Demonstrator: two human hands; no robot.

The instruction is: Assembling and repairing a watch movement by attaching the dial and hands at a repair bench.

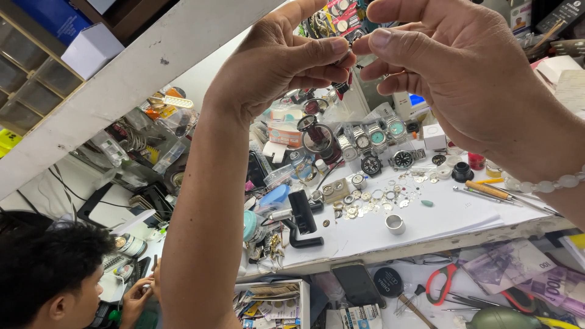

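**Small dark part pinched high above a crowded watch bench**

Bare skin fills the near view: I see both hands raised close to the camera, well above the bench. The left hand [274,67] has thumb and fingers pressed together on a small dark part [344,61], and the right hand [451,73] pinches in from the right, fingertips almost meeting the left's. The part is mostly hidden between the fingertips, so I cannot tell exactly what it is. A pale bead bracelet [545,184] circles the right wrist.

My judgement: the part is tiny and held only by fingertips, so a slip would drop it. Below lies a scatter of small metal watch pieces [372,201] on white paper [426,222], where it would be hard to find again. It might also bounce off the bench edge toward the lower shelf, among the red-handled scissors [440,283] and a black phone [358,283].

Farther off on the bench stand a black tool stand [303,219], a small metal ring [395,223], a wooden-handled screwdriver [487,190], and a row of wristwatches [378,143]. A magnifying loupe [317,137] sits behind them.

A white slanted beam [122,79] crosses the upper left, close beside the left forearm, limiting elbow room. At lower left another person's head [42,274] and hand [137,298] are nearby, below the bench.
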